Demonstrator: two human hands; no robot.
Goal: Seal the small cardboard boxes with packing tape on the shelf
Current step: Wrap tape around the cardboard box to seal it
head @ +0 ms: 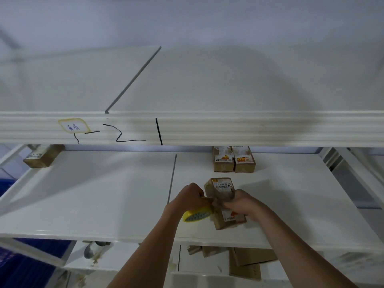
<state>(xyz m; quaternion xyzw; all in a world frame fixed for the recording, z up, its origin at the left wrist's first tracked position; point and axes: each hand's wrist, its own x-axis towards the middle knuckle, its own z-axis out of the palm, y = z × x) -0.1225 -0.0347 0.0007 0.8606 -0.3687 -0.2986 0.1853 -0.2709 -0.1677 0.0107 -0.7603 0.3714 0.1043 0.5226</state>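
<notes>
On the lowest shelf, nearest the camera, flattened cardboard pieces (251, 260) are lying below the front edge of the white shelf (93, 194). Above them both forearms are reaching in over that edge. The left hand (190, 197) is curling its fingers around a roll of yellow tape (196, 215), which is hanging just under the hand and touching the shelf surface beside the box. The right hand (241, 203) is gripping the small cardboard box (223, 202) across its middle, fingers wrapped over the top face where the two hands are meeting. The box is lying flat on the shelf, right of the seam between the panels, with a white label showing on its far end and another on its near end. Farther back, two more small boxes (233, 160) are sitting side by side, touching, partly under the upper shelf's front rail (228, 129). Far to the left, another box (42, 156) is resting at the back corner. The rail is carrying black marker strokes and a yellow-edged sticker (73, 126).
</notes>
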